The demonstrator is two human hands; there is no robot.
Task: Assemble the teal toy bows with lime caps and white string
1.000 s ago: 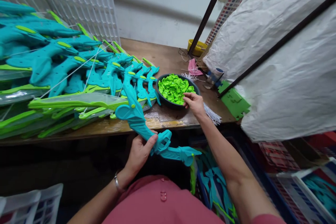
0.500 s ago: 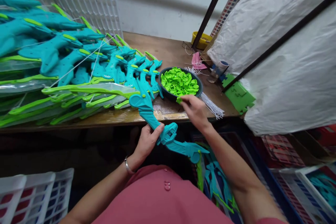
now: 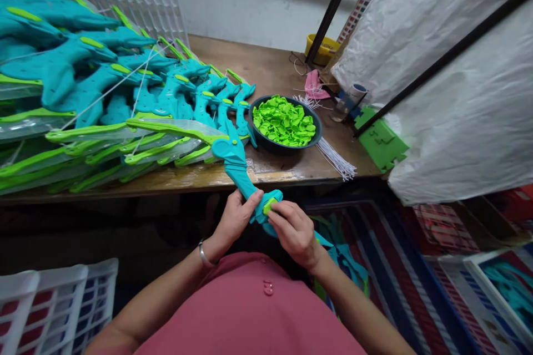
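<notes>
My left hand (image 3: 236,216) is wrapped round the middle of a turquoise plastic toy bow (image 3: 239,169), whose upper limb ends in a green arm pointing left over the table edge. Fingers of my right hand (image 3: 295,230) pinch a small bright green plastic piece (image 3: 268,206) against the socket at the bow's centre. The bow's lower limb is partly hidden behind my right hand. Beyond the bow, a dark round bowl (image 3: 278,148) full of loose green pieces (image 3: 285,121) stands on the table.
Many turquoise and green toy bows (image 3: 166,89) are piled along the left of the wooden table (image 3: 275,64). White ties (image 3: 336,160) lie beside the bowl, near a green block (image 3: 381,137). White sheeting (image 3: 449,77) hangs at right. A white crate (image 3: 62,299) is lower left.
My right hand has come from the bowl's near rim down to the bow, bringing the green piece onto its centre. My left hand keeps its hold, and the view has shifted slightly.
</notes>
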